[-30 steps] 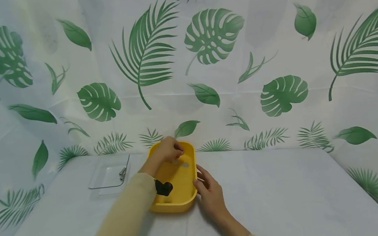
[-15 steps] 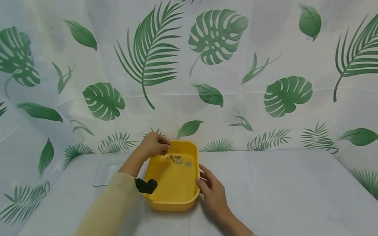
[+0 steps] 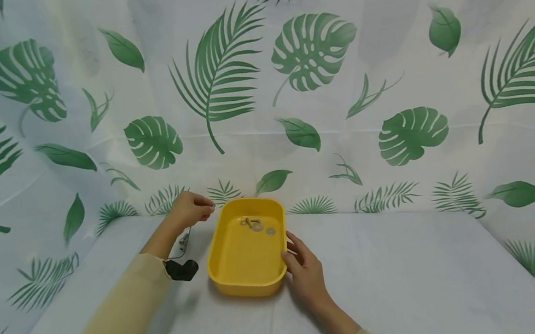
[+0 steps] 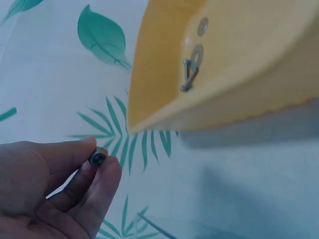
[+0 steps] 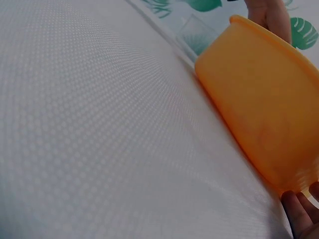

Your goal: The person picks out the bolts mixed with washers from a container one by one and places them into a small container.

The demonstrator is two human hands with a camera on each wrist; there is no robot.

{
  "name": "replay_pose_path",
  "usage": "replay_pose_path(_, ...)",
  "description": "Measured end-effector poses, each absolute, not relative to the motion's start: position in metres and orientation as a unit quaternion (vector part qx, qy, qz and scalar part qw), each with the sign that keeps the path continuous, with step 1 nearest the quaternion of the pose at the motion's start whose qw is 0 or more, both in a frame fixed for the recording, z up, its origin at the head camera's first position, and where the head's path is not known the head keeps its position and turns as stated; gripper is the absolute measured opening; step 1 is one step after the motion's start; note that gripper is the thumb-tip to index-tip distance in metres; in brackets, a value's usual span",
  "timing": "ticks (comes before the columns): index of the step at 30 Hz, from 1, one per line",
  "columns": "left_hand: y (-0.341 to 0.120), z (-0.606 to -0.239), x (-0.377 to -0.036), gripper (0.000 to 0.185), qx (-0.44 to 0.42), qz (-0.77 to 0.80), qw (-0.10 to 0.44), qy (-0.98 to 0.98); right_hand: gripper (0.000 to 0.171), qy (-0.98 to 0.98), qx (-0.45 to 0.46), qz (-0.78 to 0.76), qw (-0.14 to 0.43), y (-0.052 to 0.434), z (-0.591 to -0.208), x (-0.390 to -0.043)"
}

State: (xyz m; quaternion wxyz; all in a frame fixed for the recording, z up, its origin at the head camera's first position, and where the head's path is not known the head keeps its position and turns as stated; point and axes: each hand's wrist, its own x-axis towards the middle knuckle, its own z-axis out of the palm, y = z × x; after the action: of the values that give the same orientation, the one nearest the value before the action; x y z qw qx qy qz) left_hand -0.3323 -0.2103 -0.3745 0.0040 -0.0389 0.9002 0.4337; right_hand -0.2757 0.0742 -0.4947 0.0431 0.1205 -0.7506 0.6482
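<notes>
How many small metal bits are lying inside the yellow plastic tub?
3: a small screw and a ring washer touching at the far end of the yellow plastic tub, and a flat round disc just beside them. None seem hidden.

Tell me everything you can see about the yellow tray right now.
The yellow plastic tray is a rounded-corner rectangular tub with raised walls, sitting flat on the white cloth-covered table. At its far end lie a small metal bolt and two washers. The right hand touches its right wall; the left hand is clear of it.

Bright, even, soft light, faint shadows, wide-angle bending at head-view edges, blurred close-up wrist views
</notes>
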Motion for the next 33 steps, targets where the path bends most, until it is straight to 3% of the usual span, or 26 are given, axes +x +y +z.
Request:
replay_pose_path(13, -0.242, -0.392, -0.327, 0.029, -0.104, 0.415, -0.034, 0.903, 0.05, -0.752, 0.118, 0.647, 0.045, 0.076, -0.494, -0.277)
replay_pose_path(33, -0.271, -0.429, -0.328, 0.025, -0.154, 0.372, -0.036, 0.915, 0.05, -0.751, 0.122, 0.648, 0.038, 0.074, -0.494, -0.275)
